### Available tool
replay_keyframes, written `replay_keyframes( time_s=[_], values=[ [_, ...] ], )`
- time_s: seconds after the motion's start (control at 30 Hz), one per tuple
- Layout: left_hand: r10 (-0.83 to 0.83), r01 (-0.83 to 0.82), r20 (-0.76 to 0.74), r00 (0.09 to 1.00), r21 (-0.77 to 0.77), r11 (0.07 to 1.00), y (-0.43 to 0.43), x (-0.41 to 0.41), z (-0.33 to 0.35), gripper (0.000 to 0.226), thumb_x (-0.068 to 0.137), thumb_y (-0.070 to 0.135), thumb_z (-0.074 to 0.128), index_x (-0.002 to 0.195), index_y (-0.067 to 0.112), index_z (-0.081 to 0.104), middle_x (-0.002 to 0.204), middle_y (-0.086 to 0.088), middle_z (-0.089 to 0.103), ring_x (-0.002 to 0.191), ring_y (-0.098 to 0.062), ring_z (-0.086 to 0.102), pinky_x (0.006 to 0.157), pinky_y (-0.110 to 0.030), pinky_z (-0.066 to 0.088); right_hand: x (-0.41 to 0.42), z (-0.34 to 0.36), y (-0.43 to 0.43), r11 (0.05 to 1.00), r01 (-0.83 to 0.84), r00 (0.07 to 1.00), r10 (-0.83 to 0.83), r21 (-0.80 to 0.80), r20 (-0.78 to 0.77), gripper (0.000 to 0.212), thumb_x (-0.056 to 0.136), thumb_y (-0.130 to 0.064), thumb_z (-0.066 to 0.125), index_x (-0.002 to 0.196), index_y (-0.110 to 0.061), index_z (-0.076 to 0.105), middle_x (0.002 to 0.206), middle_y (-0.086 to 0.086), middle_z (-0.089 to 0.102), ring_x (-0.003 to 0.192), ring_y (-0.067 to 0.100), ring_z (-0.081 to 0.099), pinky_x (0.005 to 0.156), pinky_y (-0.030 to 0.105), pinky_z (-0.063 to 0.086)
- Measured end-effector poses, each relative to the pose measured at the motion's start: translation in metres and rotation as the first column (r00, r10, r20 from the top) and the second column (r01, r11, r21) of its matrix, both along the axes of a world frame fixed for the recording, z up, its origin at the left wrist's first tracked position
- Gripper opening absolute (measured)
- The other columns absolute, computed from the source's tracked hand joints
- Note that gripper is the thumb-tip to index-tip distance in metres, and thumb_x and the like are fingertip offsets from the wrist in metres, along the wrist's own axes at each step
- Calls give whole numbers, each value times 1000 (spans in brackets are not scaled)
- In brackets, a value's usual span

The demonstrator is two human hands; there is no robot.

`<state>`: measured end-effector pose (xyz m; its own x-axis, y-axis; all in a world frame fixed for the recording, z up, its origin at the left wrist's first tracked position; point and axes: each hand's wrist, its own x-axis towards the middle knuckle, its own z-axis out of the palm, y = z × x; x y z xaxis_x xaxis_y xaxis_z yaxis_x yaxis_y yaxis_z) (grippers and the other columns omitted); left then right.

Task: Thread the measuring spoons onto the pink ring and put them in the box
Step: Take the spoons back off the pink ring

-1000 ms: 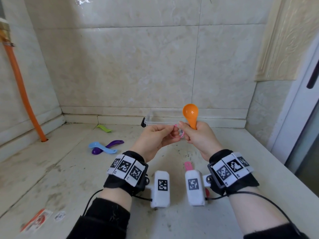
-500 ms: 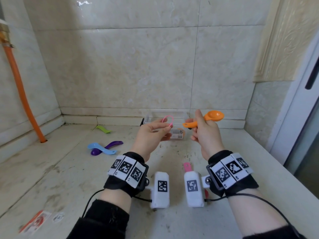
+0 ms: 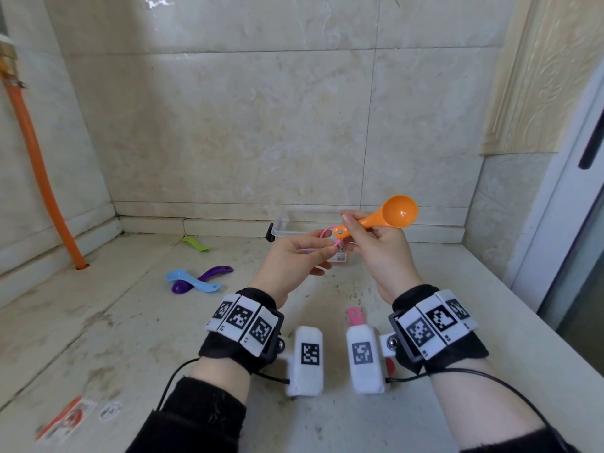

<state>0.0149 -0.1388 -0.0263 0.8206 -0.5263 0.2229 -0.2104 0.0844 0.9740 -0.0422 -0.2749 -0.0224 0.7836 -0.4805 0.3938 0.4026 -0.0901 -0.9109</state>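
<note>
One spoon in hand — right hand (image 3: 380, 253) pinches the orange spoon (image 3: 389, 216), left hand (image 3: 295, 261) pinches the pink ring (image 3: 327, 231) — next, probably feeding ring through handle hole.

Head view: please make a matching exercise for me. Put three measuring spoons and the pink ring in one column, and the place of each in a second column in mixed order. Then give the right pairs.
Column A
1. orange spoon
2. green spoon
3. blue spoon
4. pink ring

Column B
a. lies on the counter, crossing the purple spoon
b. held up in the right hand
c. pinched by the left hand
d. lies alone on the counter, left of the box

Pairs: 1-b, 2-d, 3-a, 4-c
</note>
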Motion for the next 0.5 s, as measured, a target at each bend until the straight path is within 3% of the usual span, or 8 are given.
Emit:
replay_keyframes(
  time_s=[0.1,0.37,0.5],
  values=[
    [-8,8,11,1000,1,1000,-1,-1,0,8,82,8,71,85,13,76,100,26,65,59,-9,63,62,-20,55,-1,0,1,1000,-12,1000,12,-9,-10,8,90,-22,66,92,-30,70,98,0,74,94,14,71,84,31,57],
    [27,-28,24,999,24,999,-1,-1,1,6,83,13,71,87,14,76,119,8,65,63,-14,64,63,-24,55,-2,0,1,987,68,997,-74,-148,-32,12,89,-24,67,91,-36,70,95,-5,74,94,10,70,90,38,55],
    [-19,19,-12,1000,35,999,1,-1,2,8,87,15,67,83,13,74,97,3,72,63,-14,67,62,-24,56,-3,1,2,993,45,999,-44,-111,4,12,90,-19,66,92,-31,69,84,-6,74,85,9,72,80,28,58]
  ],
)
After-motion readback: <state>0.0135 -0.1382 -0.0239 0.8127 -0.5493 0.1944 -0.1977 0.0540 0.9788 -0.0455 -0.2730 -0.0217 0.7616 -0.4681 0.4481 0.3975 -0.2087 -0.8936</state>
